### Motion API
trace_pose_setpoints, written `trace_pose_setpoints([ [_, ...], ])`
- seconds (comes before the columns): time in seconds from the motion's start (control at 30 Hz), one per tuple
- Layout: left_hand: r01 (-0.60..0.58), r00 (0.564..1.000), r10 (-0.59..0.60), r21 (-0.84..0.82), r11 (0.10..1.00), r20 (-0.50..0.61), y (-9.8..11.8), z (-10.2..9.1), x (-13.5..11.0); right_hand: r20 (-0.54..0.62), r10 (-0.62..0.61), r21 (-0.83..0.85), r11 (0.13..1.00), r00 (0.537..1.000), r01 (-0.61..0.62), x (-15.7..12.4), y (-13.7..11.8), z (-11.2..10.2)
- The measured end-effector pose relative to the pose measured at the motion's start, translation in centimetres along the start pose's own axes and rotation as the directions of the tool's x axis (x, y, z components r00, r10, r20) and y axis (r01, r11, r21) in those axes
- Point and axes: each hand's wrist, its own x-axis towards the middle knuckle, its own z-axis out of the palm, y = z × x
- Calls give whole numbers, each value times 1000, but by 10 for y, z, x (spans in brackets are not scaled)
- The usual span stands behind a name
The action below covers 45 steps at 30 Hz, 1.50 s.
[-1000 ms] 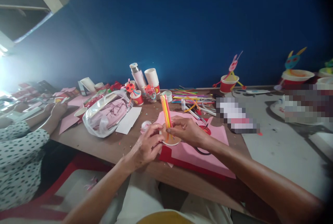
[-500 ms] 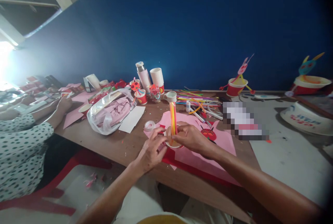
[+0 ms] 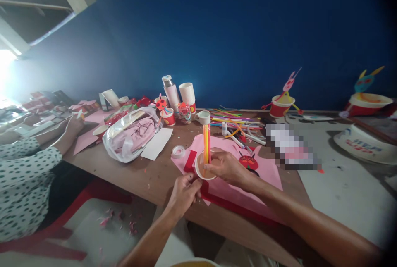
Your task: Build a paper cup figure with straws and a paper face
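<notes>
My right hand is closed around a paper cup and pinches a bundle of yellow, orange and red straws that stand upright from the cup. My left hand sits just below and left of the cup, fingers curled, fingertips touching the cup's lower edge near the table's front edge. Under both hands lie pink paper sheets and a red sheet. A red paper face cut-out lies on the pink paper right of my right hand.
A tape roll, white paper and a plastic bag of pink cloth lie to the left. Straws and pens, cups and a flask stand behind. Another person in a dotted top sits at the left. Cup crafts stand at the back right.
My left hand dropped from the cup's side to below it at the table edge. The cup and straws came slightly nearer and the straws now stand straighter.
</notes>
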Motion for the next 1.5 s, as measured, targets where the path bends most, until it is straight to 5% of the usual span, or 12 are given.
trace_pose_setpoints([
  [0.27,49,999,-46,-251,967,18,4,8,5,25,10,19,1000,1000,-10,1,2,-4],
  [0.4,-1,998,21,-326,945,58,9,9,4,32,9,46,999,999,-10,-1,0,-5],
  [0.8,-21,994,65,-435,900,86,1,7,6,105,-60,30,998,993,57,0,-3,-6],
  [1.0,-86,988,109,-191,978,110,4,-3,4,112,-38,7,999,993,37,2,-2,-5],
  [1.17,-320,942,329,129,939,-60,27,-20,-2,112,-30,-34,999,993,34,2,-4,-6],
  [1.3,-384,908,404,167,908,-109,51,-23,1,123,-29,-75,996,992,39,0,-7,-8],
  [1.5,-436,891,453,206,876,-41,63,-8,21,120,-59,-111,991,991,72,-1,-5,-7],
])
